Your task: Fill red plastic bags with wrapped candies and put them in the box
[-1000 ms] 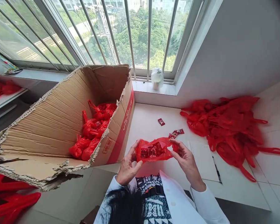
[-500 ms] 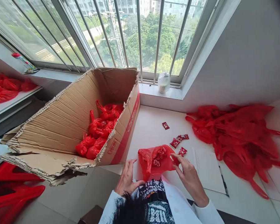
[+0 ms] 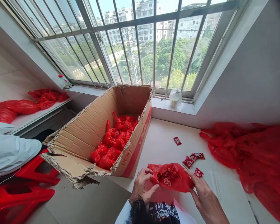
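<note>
A thin red plastic bag (image 3: 180,182) lies with its mouth open at the table's front edge. Several small red wrapped packets (image 3: 169,177) are inside it. My left hand (image 3: 143,186) pinches the bag's left rim between thumb and fingers. On the other side, my right hand (image 3: 205,194) is closed on the right rim. Just beyond the bag lie more loose red packets (image 3: 188,162), and a single packet (image 3: 177,141) rests farther back on the white table (image 3: 161,149).
To the left stands a torn cardboard box (image 3: 84,124) with knotted red bags (image 3: 112,140) in it. A heap of red plastic bags (image 3: 254,149) covers the right side, near a notebook (image 3: 233,196). Red stools (image 3: 25,199) and another person's sleeve (image 3: 14,152) are at far left.
My left hand, open beside the bag before, has taken hold of its left rim. The bag's mouth is spread wider. The view has tilted up and turned left, bringing another person's sleeve into sight.
</note>
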### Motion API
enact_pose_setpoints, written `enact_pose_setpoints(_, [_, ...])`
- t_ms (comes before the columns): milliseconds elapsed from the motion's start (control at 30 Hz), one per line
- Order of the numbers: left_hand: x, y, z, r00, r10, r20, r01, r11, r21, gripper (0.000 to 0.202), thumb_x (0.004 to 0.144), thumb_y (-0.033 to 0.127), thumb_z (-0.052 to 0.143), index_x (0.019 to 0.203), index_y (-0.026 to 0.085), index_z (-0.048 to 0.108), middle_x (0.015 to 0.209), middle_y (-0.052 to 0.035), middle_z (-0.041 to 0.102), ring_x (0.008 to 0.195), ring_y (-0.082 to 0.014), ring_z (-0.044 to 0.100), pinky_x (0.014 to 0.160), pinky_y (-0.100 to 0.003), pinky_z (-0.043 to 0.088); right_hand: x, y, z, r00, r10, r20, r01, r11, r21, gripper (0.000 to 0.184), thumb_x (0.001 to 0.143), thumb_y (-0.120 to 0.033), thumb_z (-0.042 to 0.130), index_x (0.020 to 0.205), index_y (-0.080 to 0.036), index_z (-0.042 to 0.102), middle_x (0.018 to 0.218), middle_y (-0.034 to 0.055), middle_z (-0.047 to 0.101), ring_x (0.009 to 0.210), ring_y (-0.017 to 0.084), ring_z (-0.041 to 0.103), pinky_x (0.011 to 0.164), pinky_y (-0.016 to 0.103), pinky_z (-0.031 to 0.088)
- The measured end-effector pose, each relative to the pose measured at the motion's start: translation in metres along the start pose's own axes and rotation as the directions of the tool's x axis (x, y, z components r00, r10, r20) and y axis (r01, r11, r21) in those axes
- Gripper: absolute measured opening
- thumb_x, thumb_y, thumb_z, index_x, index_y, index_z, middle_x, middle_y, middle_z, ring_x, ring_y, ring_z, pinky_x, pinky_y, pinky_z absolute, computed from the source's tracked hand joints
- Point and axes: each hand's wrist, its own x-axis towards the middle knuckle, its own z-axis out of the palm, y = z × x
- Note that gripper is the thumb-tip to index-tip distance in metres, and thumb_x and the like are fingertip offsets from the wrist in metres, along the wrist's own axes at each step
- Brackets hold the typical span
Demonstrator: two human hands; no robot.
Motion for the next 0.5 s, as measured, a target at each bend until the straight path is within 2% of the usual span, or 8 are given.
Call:
enact_pose_setpoints(67, [0.006,0.001,-0.005,1.000,0.002,-0.026,-0.004,0.996,-0.093,0.019,0.069,0.032,0.063,0.086,0.022,0.066,0.117,-0.0079,0.053,0.110,-0.0255,0.050,0.096,-0.041,0.039,0.002,-0.002,-0.003,0.999,-0.010,-0.033,0.009,1.000,-0.024,0.054,0.082,-0.016,0.033,0.134,-0.027,0.040,0.123,0.0027,0.058,0.104,0.020,0.057,0.087,0.035,0.049])
enact_pose_setpoints(133, [0.015,0.002,-0.006,0.998,0.023,-0.058,-0.029,0.994,-0.101,0.029,0.067,0.030,0.066,0.094,0.022,0.065,0.132,-0.0088,0.042,0.123,-0.0286,0.040,0.103,-0.045,0.032,0.006,-0.004,-0.005,0.999,-0.001,-0.054,-0.001,1.000,-0.025,0.057,0.081,-0.015,0.033,0.137,-0.026,0.034,0.125,0.0037,0.057,0.107,0.021,0.056,0.088,0.036,0.048])
enact_pose_setpoints(233, [0.032,0.008,0.001,0.990,0.139,-0.029,-0.141,0.983,-0.118,0.040,0.065,0.028,0.068,0.104,0.020,0.061,0.139,-0.0106,0.035,0.129,-0.0286,0.032,0.106,-0.043,0.029,0.017,-0.006,-0.005,0.994,0.027,-0.103,-0.027,1.000,-0.002,0.054,0.082,-0.018,0.032,0.136,-0.022,0.034,0.121,0.0068,0.058,0.105,0.021,0.058,0.087,0.036,0.049])
enact_pose_setpoints(300, [0.043,0.012,0.010,0.969,0.239,0.054,-0.227,0.959,-0.172,0.047,0.066,0.033,0.069,0.110,0.020,0.056,0.134,-0.0117,0.043,0.124,-0.0267,0.040,0.104,-0.042,0.033,0.025,-0.008,-0.004,0.990,0.029,-0.139,-0.028,1.000,0.011,0.050,0.083,-0.020,0.032,0.133,-0.021,0.037,0.119,0.0083,0.059,0.102,0.021,0.060,0.084,0.035,0.051])
enact_pose_setpoints(367, [0.052,0.013,0.022,0.954,0.285,0.090,-0.264,0.945,-0.191,0.058,0.064,0.040,0.071,0.115,0.021,0.051,0.117,-0.0095,0.057,0.109,-0.0245,0.052,0.099,-0.042,0.038,0.034,-0.011,-0.003,0.990,-0.036,-0.137,0.036,0.999,0.002,0.049,0.084,-0.020,0.034,0.132,-0.021,0.039,0.119,0.0080,0.060,0.101,0.020,0.061,0.081,0.033,0.052])
enact_pose_setpoints(433, [0.058,0.010,0.036,0.963,0.256,0.080,-0.241,0.957,-0.161,0.068,0.061,0.041,0.073,0.120,0.022,0.045,0.095,-0.0033,0.064,0.088,-0.0205,0.059,0.088,-0.038,0.046,0.040,-0.016,-0.002,0.983,-0.142,-0.113,0.140,0.990,-0.031,0.048,0.083,-0.017,0.035,0.130,-0.023,0.041,0.117,0.0061,0.060,0.101,0.020,0.061,0.078,0.031,0.051])
enact_pose_setpoints(500, [0.060,0.002,0.051,0.976,0.200,0.087,-0.191,0.977,-0.098,0.072,0.059,0.039,0.073,0.121,0.023,0.042,0.080,0.0013,0.063,0.071,-0.0170,0.058,0.072,-0.031,0.049,0.042,-0.020,0.003,0.969,-0.221,-0.109,0.213,0.974,-0.079,0.049,0.080,-0.010,0.035,0.127,-0.024,0.043,0.112,0.0051,0.063,0.098,0.019,0.061,0.075,0.029,0.050])
